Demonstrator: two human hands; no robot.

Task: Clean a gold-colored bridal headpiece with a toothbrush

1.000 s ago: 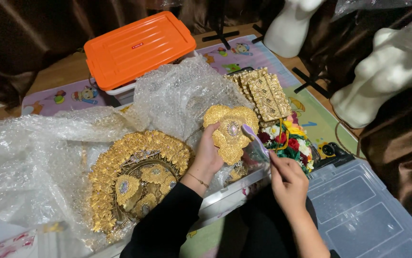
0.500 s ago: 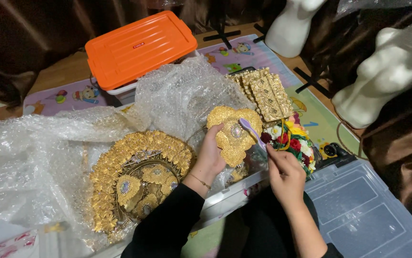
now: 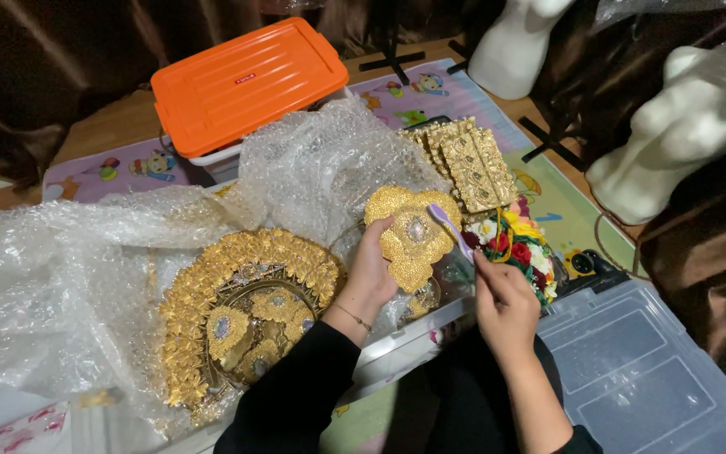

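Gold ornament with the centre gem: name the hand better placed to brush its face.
Right. The right hand holds the purple brush, its head at the gold ornament, while the left hand grips the ornament from below.

Dark brown curtains (image 3: 52,76) hang behind a wooden floor (image 3: 111,126) spread with a colourful cartoon play mat (image 3: 455,92), while white mannequin heads (image 3: 691,126) stand at the right in dim indoor light.

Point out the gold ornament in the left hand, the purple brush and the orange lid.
gold ornament (image 3: 413,235): head view, on its centre near the pale stone.
purple brush (image 3: 447,227): head view, on the handle just below the head.
orange lid (image 3: 249,84): head view, on the ribbed top.
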